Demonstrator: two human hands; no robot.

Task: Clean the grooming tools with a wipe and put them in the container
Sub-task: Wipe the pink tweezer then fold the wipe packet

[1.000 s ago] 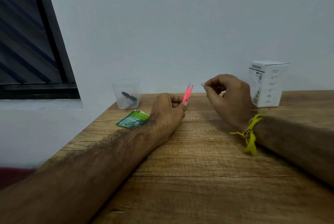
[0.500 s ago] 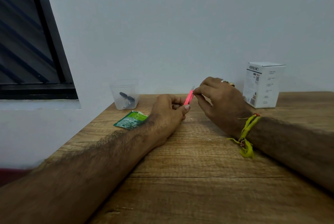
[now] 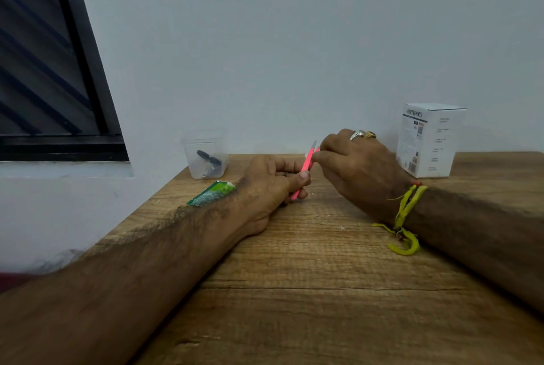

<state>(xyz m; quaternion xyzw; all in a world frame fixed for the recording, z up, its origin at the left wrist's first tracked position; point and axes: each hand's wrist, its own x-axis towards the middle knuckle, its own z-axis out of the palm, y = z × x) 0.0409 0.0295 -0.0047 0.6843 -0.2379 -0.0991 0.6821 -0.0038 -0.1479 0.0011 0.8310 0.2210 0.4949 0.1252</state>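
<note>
Resting on the wooden table (image 3: 323,291), the left hand (image 3: 270,185) pinches pink tweezers (image 3: 304,169) upright while the right hand (image 3: 356,167) closes its fingertips around their upper end, seemingly wiping, though any wipe is hidden. Farther back, the clear container (image 3: 206,155) already holds a dark tool (image 3: 209,158), so the tweezers are not yet stowed.

so there's a wooden surface (image 3: 323,291) with a pretty heavy grain, pushed right up against a plain pale wall (image 3: 279,40); far right, near the wall, a small white carton (image 3: 428,141) stands upright, dark print and what looks like a barcode on its left face, text too small to read; up in the left corner a dark window (image 3: 44,70) with a black frame and slanted slats behind it, white ledge (image 3: 64,169) just under it
</note>
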